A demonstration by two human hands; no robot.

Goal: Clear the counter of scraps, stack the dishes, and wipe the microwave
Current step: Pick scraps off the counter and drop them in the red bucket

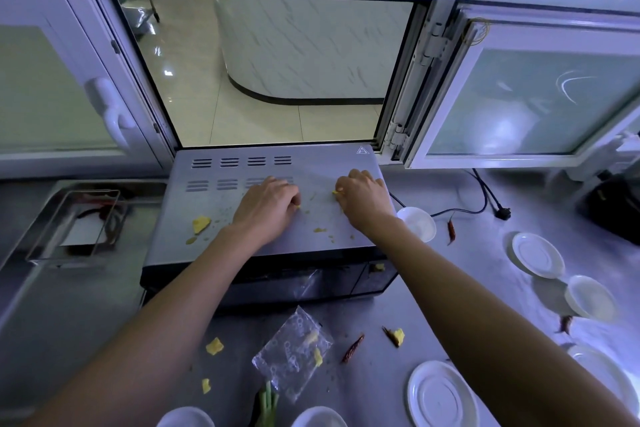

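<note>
Both my hands are on top of the silver microwave [214, 218]. My left hand [268, 203] lies with fingers curled, pinching a small yellow crumb at its fingertips. My right hand [362, 196] pinches a yellow scrap near the top's right side. A bigger yellow scrap [201, 225] and small crumbs [320, 229] lie on the microwave top. On the counter in front lie yellow scraps [214, 346], a clear plastic wrapper [291, 354], dried red chillies [353, 347] and green stalks [268, 404]. White plates [440, 395] and saucers [538, 255] are scattered at the right.
An open serving window [270, 69] is behind the microwave, its sash swung open at the right. A steel tray [74, 224] stands left. A black power cord and plug [502, 212] lie at the back right. White bowls [318, 418] sit at the front edge.
</note>
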